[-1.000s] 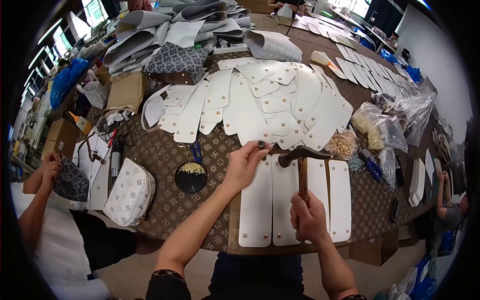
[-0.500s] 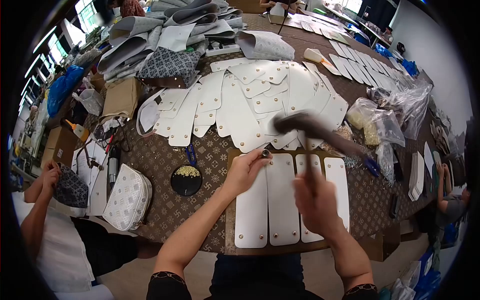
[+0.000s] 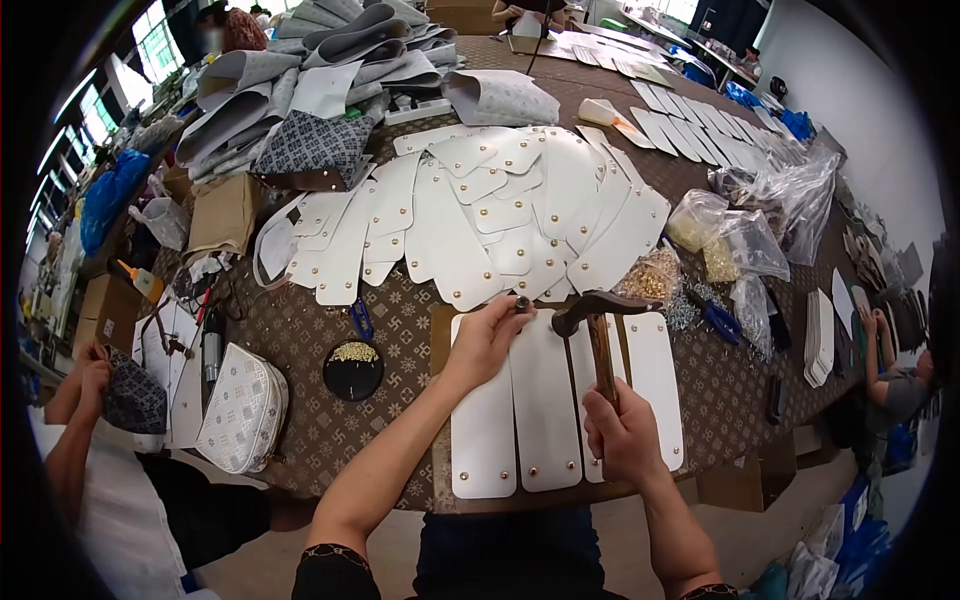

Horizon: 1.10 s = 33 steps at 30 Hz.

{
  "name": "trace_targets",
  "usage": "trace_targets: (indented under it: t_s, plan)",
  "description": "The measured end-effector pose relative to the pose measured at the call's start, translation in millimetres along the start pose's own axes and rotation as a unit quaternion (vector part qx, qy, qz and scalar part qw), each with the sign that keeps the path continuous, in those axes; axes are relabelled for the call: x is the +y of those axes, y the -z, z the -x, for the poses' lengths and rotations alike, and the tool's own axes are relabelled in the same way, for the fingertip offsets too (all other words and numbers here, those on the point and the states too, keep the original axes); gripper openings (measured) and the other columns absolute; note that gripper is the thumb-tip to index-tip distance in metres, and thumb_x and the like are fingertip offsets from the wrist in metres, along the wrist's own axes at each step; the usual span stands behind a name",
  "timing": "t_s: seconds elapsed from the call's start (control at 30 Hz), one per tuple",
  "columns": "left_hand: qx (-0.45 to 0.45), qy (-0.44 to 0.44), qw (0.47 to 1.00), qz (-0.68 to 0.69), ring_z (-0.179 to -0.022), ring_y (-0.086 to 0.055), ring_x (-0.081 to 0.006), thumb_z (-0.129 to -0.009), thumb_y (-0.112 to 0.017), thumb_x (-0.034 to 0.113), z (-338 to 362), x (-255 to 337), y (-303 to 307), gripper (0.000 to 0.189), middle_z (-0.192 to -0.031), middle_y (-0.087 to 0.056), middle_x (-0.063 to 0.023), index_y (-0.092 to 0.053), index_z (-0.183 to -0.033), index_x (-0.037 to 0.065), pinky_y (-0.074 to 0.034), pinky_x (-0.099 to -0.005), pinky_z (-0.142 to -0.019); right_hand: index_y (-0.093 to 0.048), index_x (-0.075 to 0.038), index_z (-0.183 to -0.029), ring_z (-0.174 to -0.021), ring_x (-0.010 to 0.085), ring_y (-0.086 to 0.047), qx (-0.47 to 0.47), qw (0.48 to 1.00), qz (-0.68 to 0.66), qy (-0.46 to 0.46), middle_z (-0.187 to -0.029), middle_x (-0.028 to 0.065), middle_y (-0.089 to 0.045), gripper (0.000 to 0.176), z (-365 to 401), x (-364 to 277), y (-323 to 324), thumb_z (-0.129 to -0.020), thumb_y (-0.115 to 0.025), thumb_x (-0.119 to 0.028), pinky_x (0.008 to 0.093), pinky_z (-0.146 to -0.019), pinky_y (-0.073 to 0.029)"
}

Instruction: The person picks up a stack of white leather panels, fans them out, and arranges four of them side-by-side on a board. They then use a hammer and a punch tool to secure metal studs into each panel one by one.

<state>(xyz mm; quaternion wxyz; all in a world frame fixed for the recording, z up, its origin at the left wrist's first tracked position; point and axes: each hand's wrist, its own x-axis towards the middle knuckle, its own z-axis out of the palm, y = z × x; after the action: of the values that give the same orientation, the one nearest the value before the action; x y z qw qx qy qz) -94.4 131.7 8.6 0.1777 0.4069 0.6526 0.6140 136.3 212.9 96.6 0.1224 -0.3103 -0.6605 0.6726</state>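
My left hand pinches a short metal rivet setter upright at the top end of the white panels. My right hand is wrapped round the wooden handle of a hammer, its dark head just right of the setter, apart from it. Several long white panels lie side by side on a brown board, with gold rivets at their near corners. The hammer and my right hand cover part of the panels. Beyond them spreads a heap of riveted white panels.
A black dish of gold rivets and a white patterned pouch are on the left. Blue-handled pliers and plastic bags lie right. At far left, a person's hands hold dark patterned material. Grey rolled sheets stand behind.
The hammer, raised and blurred before, is now lower, sharp, and close beside the setter. My left hand still holds the setter. The whole view has shifted slightly, moving the scene left.
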Motion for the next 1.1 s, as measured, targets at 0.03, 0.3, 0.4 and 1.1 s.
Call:
trace_targets:
  t_s: [0.03, 0.3, 0.4, 1.1]
  plan:
    - [0.012, -0.011, 1.0, 0.012, -0.075, -0.055, -0.0033, -0.103, -0.061, 0.003, 0, -3, -2, 0.014, -0.087, -0.07, 0.0004, -0.07, -0.114, 0.0, -0.047, -0.021, -0.069, -0.057, -0.003, -0.101, -0.047, 0.0052, -0.045, -0.011, 1.0, 0.025, 0.008, -0.063, -0.0021, -0.052, 0.021, 2, -14, 3, -0.109, -0.059, -0.023, 0.024, -0.043, -0.037]
    - [0.007, -0.018, 1.0, -0.007, -0.074, -0.053, -0.0038, -0.103, -0.062, 0.004, 3, -2, 3, 0.015, -0.084, -0.069, 0.0002, -0.07, -0.115, 0.0, -0.045, -0.0207, -0.067, -0.058, 0.0, -0.096, -0.051, 0.006, -0.05, -0.008, 0.93, -0.129, 0.343, -0.063, 0.0014, -0.057, 0.017, -8, -63, -11, -0.107, -0.055, -0.013, 0.0256, -0.047, -0.04]
    - [-0.01, 0.006, 0.999, -0.053, -0.074, -0.054, -0.0039, -0.102, -0.063, 0.004, 15, 1, 1, 0.017, -0.083, -0.068, -0.0014, -0.07, -0.117, 0.0, -0.046, -0.0211, -0.068, -0.059, 0.001, -0.095, -0.057, 0.0178, -0.058, -0.063, 0.946, 0.293, 0.121, -0.063, 0.0114, -0.056, 0.033, -30, -25, -8, -0.107, -0.062, -0.029, 0.0375, -0.055, -0.046]
    - [-0.064, -0.009, 0.997, 0.04, -0.082, -0.057, -0.0067, -0.105, -0.058, 0.005, -20, -6, -41, 0.015, -0.092, -0.069, -0.0017, -0.067, -0.117, -0.001, -0.05, -0.0239, -0.077, -0.059, 0.0, -0.101, -0.05, 0.0029, -0.047, 0.044, 0.973, 0.039, 0.224, -0.062, -0.0025, -0.053, 0.018, 24, -71, 31, -0.108, -0.057, -0.016, 0.0233, -0.046, -0.037]
